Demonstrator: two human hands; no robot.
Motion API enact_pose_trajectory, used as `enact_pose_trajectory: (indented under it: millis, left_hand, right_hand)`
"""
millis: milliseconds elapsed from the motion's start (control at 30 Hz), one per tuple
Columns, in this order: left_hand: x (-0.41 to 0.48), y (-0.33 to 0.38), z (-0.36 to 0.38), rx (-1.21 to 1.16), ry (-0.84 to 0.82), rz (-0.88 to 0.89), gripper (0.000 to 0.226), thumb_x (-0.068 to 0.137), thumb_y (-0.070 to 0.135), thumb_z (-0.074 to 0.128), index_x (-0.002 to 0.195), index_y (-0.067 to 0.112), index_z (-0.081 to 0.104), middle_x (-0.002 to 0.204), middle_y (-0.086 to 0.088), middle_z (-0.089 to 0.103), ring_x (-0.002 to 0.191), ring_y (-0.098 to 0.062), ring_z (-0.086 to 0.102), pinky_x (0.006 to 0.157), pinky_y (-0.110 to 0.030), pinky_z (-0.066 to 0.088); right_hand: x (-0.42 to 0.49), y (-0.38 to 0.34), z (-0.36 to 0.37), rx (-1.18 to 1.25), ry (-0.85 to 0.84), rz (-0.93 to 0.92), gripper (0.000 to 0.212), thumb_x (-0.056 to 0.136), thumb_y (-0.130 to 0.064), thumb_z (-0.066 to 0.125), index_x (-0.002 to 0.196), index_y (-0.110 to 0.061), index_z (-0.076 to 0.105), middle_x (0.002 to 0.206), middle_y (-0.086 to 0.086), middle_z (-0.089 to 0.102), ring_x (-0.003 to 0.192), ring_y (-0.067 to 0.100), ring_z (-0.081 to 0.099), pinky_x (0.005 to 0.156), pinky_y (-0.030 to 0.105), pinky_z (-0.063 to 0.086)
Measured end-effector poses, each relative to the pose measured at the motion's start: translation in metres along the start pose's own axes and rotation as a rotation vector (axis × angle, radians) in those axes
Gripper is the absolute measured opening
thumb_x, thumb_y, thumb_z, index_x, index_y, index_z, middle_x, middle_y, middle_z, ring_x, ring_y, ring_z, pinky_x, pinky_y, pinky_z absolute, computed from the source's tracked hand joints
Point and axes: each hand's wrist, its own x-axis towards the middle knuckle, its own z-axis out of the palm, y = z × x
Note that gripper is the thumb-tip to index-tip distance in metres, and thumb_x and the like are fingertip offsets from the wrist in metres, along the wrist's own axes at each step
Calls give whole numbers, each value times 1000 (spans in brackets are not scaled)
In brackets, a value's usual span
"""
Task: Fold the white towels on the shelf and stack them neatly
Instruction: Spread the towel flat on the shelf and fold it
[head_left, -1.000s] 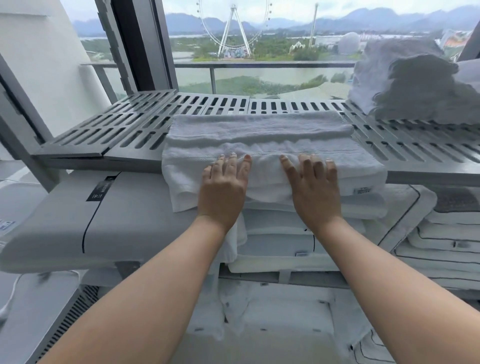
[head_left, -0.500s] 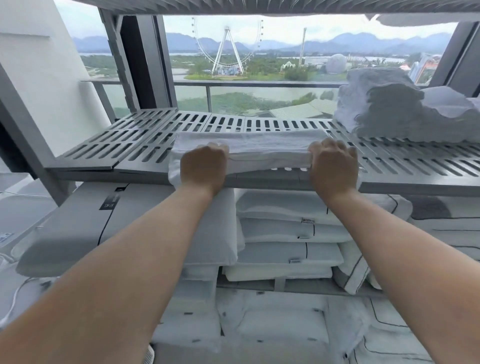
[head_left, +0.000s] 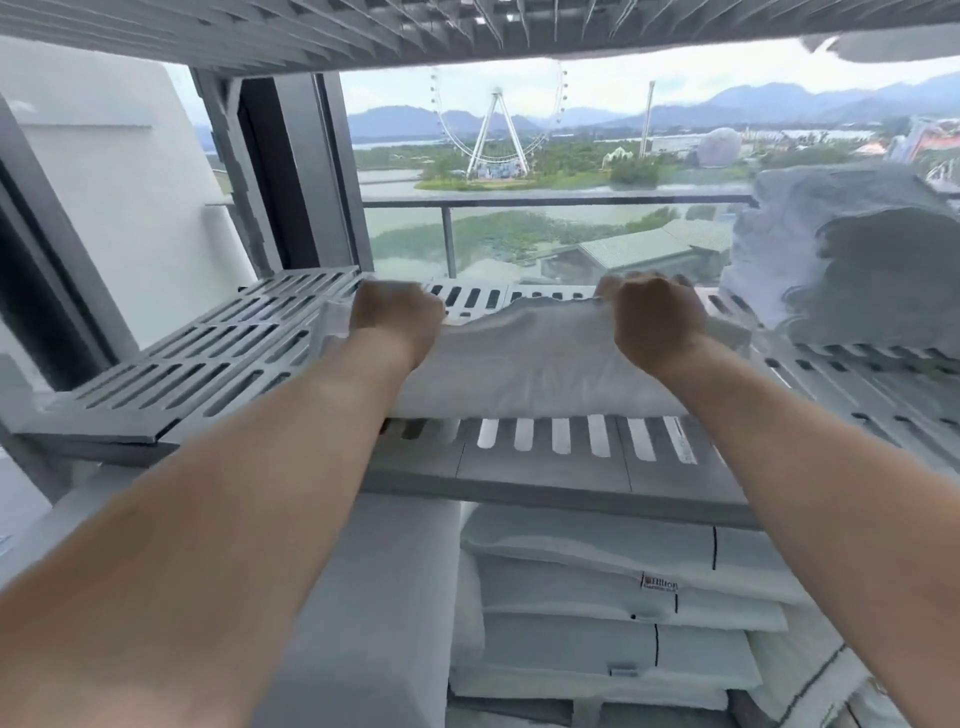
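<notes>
White terry cloth lies across the middle of a grey slotted shelf. It is one folded towel, stretched lengthwise along the shelf. Its near edge sits a little back from the shelf's front edge, so a row of slots shows between them.

The person reaches in with both bare forearms. The left grip is closed on the towel's far edge near its left end, with the fingers curled over the cloth and the knuckles facing me. The right grip is closed the same way on the far edge near the right end. Between the two fists the far edge stands up off the shelf and sags in a shallow curve, close to the shelf's back edge. The fingertips are tucked behind the cloth, so I cannot tell how deep the hold goes.

Toward the right end of the shelf, near the towel's right end, sits a rumpled heap of towels. Under the shelf's front edge is a stack of flat white pillows, one of them with a small label. Another slotted shelf runs overhead. Beyond the back edge is a window with a balcony rail and a big wheel in the distance.
</notes>
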Motion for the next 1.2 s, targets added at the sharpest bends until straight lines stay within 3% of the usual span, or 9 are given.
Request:
enact_pose_trajectory:
  millis: [100,200,367,500,567,667,833,1033,1200]
  left_hand:
    - [28,6,20,-54,-239,-50,35,91,-5,45,110,17,64,105,-5,64,97,-28,63,71,-38,43]
    - [40,3,38,-218,-339,-93,20,88,0,45,90,15,56,85,-1,55,85,-24,58,71,-38,48]
    - [45,-12,52,-331,-309,-119,21,87,6,47,90,20,62,87,0,63,76,-19,60,63,-34,49]
    - [50,-11,50,-249,-331,-135,23,82,-3,48,83,17,59,82,1,60,67,-17,53,61,-30,42]
    - [51,-4,47,-244,-295,-160,22,80,-5,46,76,14,54,74,-1,55,63,-17,49,57,-29,37]
    - [57,14,47,-422,-205,-145,21,81,1,40,82,14,56,81,-4,58,74,-24,56,64,-35,45]
    - [64,42,55,-785,-221,-120,25,91,17,39,105,20,59,105,0,60,94,-23,57,81,-41,50]
    - [63,55,80,-747,41,-218,15,94,11,47,96,23,56,81,4,63,74,-19,57,57,-30,35]
    - [59,59,84,-768,108,-220,11,93,13,54,97,21,60,80,2,60,77,-21,56,63,-33,41]
  right_hand:
    - [29,0,26,64,-142,-116,45,90,-3,42,131,-16,55,115,12,68,104,30,64,91,37,49]
    - [37,-1,54,101,-211,-160,45,92,-9,44,133,-25,52,117,9,69,107,29,65,91,38,45]
    - [39,2,79,164,-68,-61,26,92,-39,61,111,-23,68,103,10,74,97,32,68,90,39,47]
    - [34,12,70,0,8,-18,15,88,-22,61,96,-13,70,90,12,71,92,33,63,90,43,42]
    - [31,14,64,-34,105,-12,18,79,-2,59,91,-7,70,88,15,68,93,35,59,91,45,39]
    - [29,-3,54,131,190,-195,20,81,-1,60,94,-8,73,92,13,71,94,35,62,93,45,45]
    - [26,-23,61,440,-74,-71,25,94,-16,50,98,-12,74,100,11,71,96,32,63,86,40,53]
    - [26,-19,68,509,-103,3,22,94,-22,54,99,-11,73,98,9,69,95,30,62,84,39,53]
    - [20,-22,57,469,175,48,24,95,-22,53,83,-10,71,76,7,70,71,29,64,60,30,46]
